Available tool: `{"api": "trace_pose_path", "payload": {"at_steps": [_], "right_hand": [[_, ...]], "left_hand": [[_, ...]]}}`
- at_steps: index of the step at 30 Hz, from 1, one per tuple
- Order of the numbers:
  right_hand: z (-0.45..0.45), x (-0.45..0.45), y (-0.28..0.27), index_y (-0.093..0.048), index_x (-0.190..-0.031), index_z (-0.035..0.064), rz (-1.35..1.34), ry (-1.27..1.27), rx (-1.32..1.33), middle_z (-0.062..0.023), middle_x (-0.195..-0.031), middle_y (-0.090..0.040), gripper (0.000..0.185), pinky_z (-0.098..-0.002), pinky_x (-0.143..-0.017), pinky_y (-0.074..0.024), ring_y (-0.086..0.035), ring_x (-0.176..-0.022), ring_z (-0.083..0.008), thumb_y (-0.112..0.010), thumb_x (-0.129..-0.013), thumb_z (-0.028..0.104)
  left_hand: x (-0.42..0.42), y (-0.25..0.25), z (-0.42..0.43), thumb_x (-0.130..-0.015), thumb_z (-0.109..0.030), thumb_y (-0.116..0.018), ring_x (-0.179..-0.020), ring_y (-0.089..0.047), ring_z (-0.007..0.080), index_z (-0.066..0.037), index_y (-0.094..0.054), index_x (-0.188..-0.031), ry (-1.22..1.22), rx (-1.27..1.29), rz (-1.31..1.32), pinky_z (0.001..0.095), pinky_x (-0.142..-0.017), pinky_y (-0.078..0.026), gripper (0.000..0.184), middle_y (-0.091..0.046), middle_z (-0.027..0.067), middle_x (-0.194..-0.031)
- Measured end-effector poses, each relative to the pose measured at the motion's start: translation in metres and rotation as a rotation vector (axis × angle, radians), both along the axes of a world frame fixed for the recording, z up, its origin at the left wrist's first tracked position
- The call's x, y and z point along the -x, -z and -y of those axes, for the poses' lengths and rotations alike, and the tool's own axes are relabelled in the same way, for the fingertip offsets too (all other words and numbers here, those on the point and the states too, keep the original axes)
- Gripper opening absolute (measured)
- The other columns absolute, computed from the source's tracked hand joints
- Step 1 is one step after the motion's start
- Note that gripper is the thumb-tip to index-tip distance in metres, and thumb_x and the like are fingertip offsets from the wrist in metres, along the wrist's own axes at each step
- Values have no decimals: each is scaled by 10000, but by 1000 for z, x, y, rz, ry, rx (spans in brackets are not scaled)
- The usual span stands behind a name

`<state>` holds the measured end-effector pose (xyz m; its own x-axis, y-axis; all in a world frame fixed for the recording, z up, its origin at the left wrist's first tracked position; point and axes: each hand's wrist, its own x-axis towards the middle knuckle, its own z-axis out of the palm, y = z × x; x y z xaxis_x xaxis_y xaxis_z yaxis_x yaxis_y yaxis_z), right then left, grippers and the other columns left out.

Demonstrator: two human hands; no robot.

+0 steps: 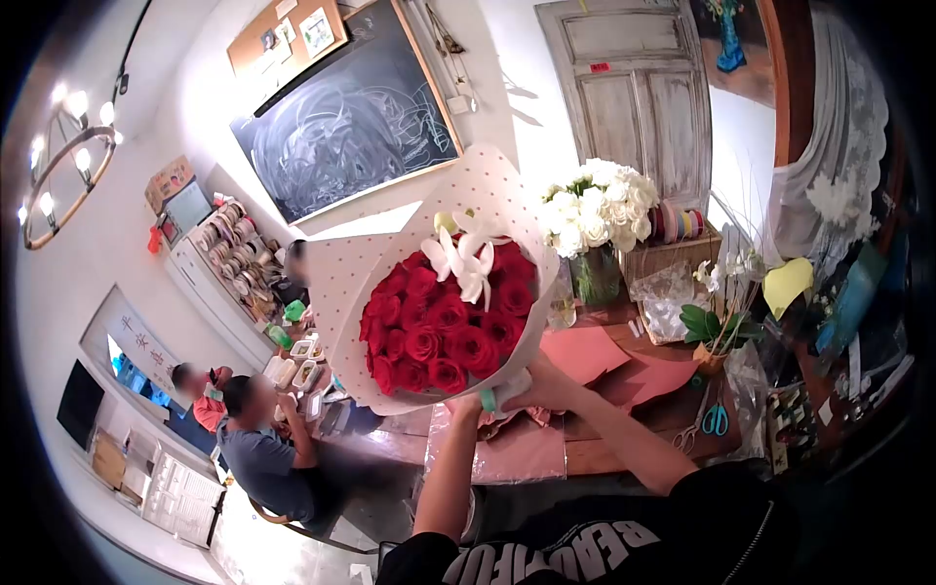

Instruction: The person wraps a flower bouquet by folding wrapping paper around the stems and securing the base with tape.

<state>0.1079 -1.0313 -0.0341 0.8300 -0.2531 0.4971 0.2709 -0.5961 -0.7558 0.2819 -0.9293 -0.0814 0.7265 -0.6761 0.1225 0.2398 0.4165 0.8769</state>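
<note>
A bouquet of red roses (444,336) is held up in front of me, wrapped in pale paper with small dots (375,244). A stem of white orchids (466,261) lies among the roses near the top. My right hand (531,388) is closed around the gathered base of the wrap, just under the blooms. My left hand (466,402) reaches under the paper on the left; its fingers are hidden behind the bouquet. A bit of green (487,400) shows at the base between the hands.
On the wooden table (673,424) lie sheets of red paper (634,375), clear plastic and scissors (715,420). A vase of white roses (597,219) and a white orchid plant (721,322) stand behind. Seated people (263,453) are at the left, near food containers (307,375).
</note>
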Motion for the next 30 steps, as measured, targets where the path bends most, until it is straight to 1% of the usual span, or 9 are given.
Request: {"api": "trace_pose_path", "payload": {"at_steps": [3,9,15,17,20,21,23,25,30], "right_hand": [[-10,-19,35,-510,-1202,61,154,193,2,-159,-1144,-530,740,-438,-957,-403,-468,-1104,-345,-846,-578,273],[-34,-16,58,-476,-1224,48,159,460,105,-181,-1204,-481,757,-456,-950,-387,-409,-1124,-380,-825,-594,282],[-33,-12,82,-463,-1234,32,183,350,54,-189,-1215,-471,759,-486,-951,-364,-411,-1106,-386,-814,-603,267],[-21,-9,101,-475,-1224,38,164,329,233,-200,-1204,-479,749,-480,-951,-363,-429,-1087,-386,-818,-601,275],[-37,26,45,-384,-1314,61,31,230,80,-174,-1215,-493,796,-455,-958,-372,-448,-1138,-330,-811,-655,192],[-47,38,25,-289,-1374,70,-32,166,-395,-152,-1283,-444,876,-433,-1019,-337,-414,-1213,-295,-805,-668,133],[-49,39,20,-194,-1434,78,-111,107,-878,-131,-1352,-394,966,-411,-1080,-303,-380,-1289,-259,-800,-682,74],[-37,18,30,-181,-1413,64,362,91,-569,-97,-1343,-386,956,-384,-1043,-352,-417,-1238,-220,-796,-683,18],[-33,4,19,-244,-1331,57,386,152,-710,-86,-1232,-450,884,-335,-974,-410,-469,-1129,-185,-828,-668,40]], "left_hand": [[1,2,0,-869,-244,-621,-1054,-562,213,-3,-504,-1245,-5,-11,17,336,-882,-483,462,-558,102,-1180],[13,9,-4,-871,-249,-615,-1065,-553,211,2,-496,-1256,16,-57,57,335,-893,-474,475,-554,103,-1193],[18,17,-12,-873,-254,-610,-1077,-545,210,7,-487,-1267,29,-114,105,334,-904,-465,489,-550,103,-1205],[21,18,-13,-874,-256,-609,-1081,-542,209,8,-484,-1271,39,-131,129,334,-908,-462,493,-549,104,-1209],[30,8,-13,-874,-259,-606,-1086,-537,208,11,-480,-1277,72,-139,183,334,-914,-457,500,-547,104,-1215],[35,4,-14,-875,-259,-605,-1088,-536,208,11,-479,-1279,91,-143,205,334,-915,-456,502,-546,104,-1217],[46,-5,-12,-875,-261,-603,-1092,-533,207,13,-476,-1282,133,-152,234,333,-919,-452,507,-545,104,-1222],[55,-13,-8,-876,-263,-602,-1096,-530,206,14,-473,-1286,175,-149,266,333,-923,-449,511,-544,104,-1226],[43,20,18,-870,-258,-604,-1116,-518,207,16,-461,-1301,321,-99,223,330,-941,-438,531,-536,110,-1243]]}}
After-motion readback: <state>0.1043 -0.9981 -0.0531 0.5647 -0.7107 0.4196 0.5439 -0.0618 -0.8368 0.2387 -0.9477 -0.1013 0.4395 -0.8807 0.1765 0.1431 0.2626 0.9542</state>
